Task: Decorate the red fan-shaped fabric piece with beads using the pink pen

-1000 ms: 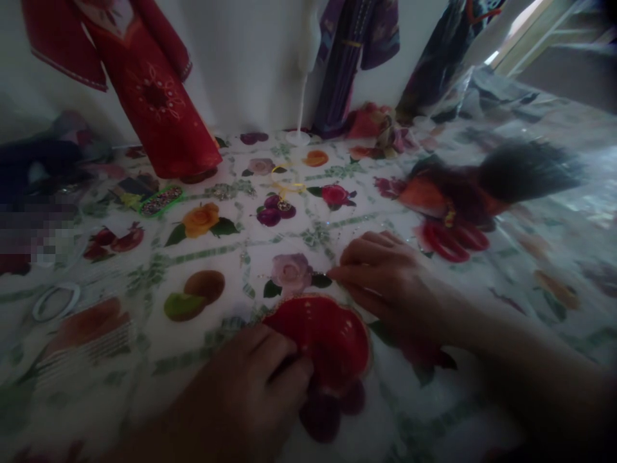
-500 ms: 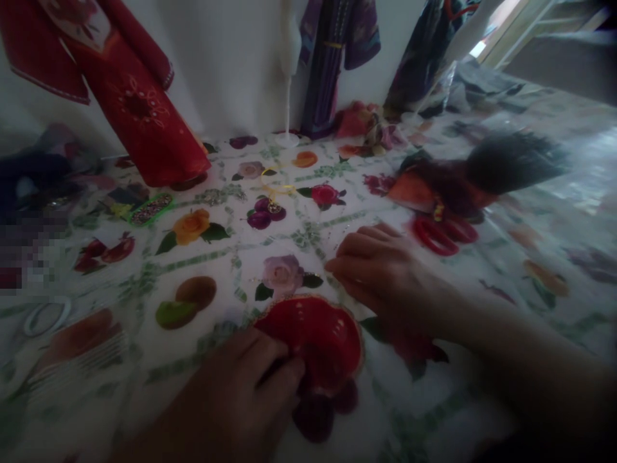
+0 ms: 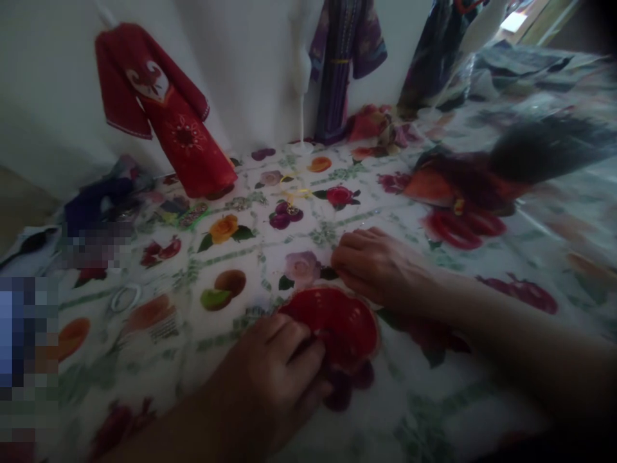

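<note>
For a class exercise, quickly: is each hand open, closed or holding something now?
Left hand: closed on the left edge of the glossy red piece.
Right hand: closed; whether it holds anything cannot be told.

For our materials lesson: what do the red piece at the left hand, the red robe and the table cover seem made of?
Red piece: possibly satiny cloth or plastic; glints suggest gloss, blur leaves it open.
Red robe: probably matte fabric, by its flared sleeves.
Table cover: perhaps printed plastic; it lies smooth.
</note>
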The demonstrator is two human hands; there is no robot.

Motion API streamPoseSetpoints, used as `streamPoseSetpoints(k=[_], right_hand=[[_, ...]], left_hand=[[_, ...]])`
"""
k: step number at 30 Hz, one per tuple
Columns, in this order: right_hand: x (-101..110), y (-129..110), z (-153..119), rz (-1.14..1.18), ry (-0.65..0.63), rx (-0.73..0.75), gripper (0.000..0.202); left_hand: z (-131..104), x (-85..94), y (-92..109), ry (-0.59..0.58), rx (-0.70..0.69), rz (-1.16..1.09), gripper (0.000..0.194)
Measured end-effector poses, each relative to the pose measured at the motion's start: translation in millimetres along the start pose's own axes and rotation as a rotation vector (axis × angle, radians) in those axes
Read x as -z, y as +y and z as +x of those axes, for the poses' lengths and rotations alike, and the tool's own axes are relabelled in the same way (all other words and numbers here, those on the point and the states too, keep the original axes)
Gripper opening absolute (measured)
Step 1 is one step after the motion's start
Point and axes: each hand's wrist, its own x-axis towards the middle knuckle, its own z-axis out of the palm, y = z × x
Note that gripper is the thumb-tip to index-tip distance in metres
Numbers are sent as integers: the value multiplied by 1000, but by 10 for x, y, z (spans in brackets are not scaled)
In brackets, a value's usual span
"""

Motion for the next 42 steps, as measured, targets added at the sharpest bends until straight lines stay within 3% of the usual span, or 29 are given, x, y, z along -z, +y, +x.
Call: streamPoseSetpoints(k=[13, 23, 28, 34, 37, 42], right_hand=[[13, 57, -27, -8, 46, 15, 13], [14, -10, 1, -19, -24, -24, 9], [36, -29, 11, -44, -32, -27, 9], [18, -37, 24, -39, 1, -22, 8], [1, -22, 24, -49, 30, -7, 8], [-17, 8, 21, -54, 59, -10, 9]], left_hand=[[-37, -6, -2, 62, -73, 71, 19], [22, 117, -53, 144, -55, 101, 14], [46, 232, -56, 108, 76, -19, 15], [270, 413, -101, -115, 286, -119, 15], [493, 342, -196, -150, 364, -134, 18], [788, 19, -368, -125, 420, -212, 14]])
